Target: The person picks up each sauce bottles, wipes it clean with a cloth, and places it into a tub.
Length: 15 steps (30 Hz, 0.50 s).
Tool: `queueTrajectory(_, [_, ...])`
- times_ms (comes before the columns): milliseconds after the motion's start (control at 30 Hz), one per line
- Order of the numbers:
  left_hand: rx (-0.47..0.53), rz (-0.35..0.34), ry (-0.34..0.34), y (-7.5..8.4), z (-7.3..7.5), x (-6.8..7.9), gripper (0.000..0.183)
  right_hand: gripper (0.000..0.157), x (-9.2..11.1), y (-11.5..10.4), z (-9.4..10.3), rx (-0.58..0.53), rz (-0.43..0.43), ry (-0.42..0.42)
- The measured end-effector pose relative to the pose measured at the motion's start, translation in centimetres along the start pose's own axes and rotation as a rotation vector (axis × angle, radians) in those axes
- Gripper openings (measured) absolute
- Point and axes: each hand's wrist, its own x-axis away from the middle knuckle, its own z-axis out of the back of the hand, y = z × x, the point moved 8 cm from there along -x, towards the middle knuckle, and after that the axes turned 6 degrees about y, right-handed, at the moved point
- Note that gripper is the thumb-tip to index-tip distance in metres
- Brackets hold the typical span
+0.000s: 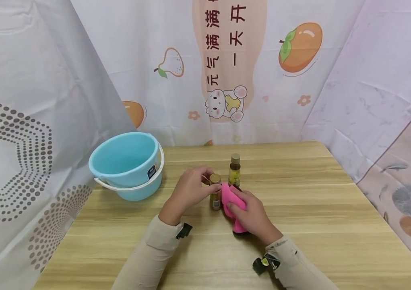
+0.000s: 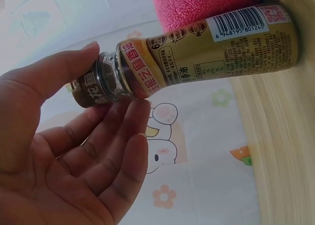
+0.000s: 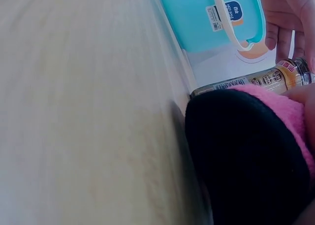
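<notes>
A small sesame oil bottle (image 1: 215, 201) with a brown cap and a gold label stands on the table. My left hand (image 1: 191, 186) pinches it at the cap and neck, thumb on one side and fingertips on the other, as the left wrist view shows. In my right hand (image 1: 255, 213) a fuzzy pink cloth (image 1: 228, 196) is gripped, bunched against the bottle's right side. The cloth's black side (image 3: 241, 151) faces the right wrist camera and covers part of the bottle there. Just behind the cloth stands a second brown-capped bottle (image 1: 234, 175) with a yellow label.
A light blue bucket (image 1: 136, 194) with a white handle stands at the table's left, beyond my left hand. Printed curtains (image 1: 176, 104) hang behind and along both sides of the wooden table (image 1: 310, 201).
</notes>
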Motion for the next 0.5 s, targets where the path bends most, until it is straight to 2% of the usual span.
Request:
queueTrajectory(300, [0.037, -0.013, -0.002, 0.0, 0.0, 0.1, 0.036, 0.055, 0.2, -1.5, 1.0, -0.114, 0.135, 0.094])
queueTrajectory(500, [0.039, -0.020, -0.003, -0.1, -0.2, 0.0, 0.035, 0.052, 0.2, -1.7, 1.3, -0.194, 0.189, 0.120])
